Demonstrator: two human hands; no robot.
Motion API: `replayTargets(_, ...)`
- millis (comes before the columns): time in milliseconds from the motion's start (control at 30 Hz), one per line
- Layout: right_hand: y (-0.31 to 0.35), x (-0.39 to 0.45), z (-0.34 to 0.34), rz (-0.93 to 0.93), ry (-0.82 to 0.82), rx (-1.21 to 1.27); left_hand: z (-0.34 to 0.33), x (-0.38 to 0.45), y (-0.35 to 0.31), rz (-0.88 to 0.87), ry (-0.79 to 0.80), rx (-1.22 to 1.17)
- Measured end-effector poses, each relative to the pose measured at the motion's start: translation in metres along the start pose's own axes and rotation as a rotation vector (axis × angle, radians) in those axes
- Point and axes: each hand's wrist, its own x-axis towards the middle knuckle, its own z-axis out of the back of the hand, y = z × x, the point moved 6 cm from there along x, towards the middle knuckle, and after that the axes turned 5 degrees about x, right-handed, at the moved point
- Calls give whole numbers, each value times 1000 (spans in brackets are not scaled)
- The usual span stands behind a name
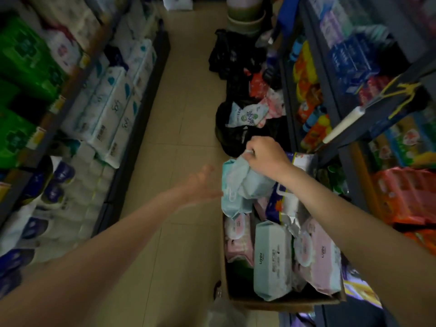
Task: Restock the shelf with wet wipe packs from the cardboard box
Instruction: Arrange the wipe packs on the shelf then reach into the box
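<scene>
A: Right hand [264, 154]?
B: Pinching the top of a pale blue wet wipe pack [247, 180], lifted over the far end of the cardboard box [278, 300].
A: Left hand [200, 185]?
B: Fingers spread, blurred, just beside that pack, holding nothing.
A: Box?
B: On the floor [179, 128] against the right shelf [330, 95], holding a blue-grey pack [271, 258] and pink packs [318, 256].
</scene>
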Motion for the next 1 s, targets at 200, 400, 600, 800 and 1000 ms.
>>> replayTargets(200,174,14,41,151,0,212,92,-62,29,-15,-446,-232)
replayTargets(400,370,-14,73,415,0,496,223,-219,111,-116,-834,-252)
replayTargets(600,584,-80,137,781,-62,670,329,-396,184,-191,-1200,-532)
replayTargets(800,728,-153,145,1264,-385,175,370,-560,271,-279,-1396,-1189)
replayTargets(1000,822,-190,88,1360,-716,251,376,-703,291,-212,-1635,-904)
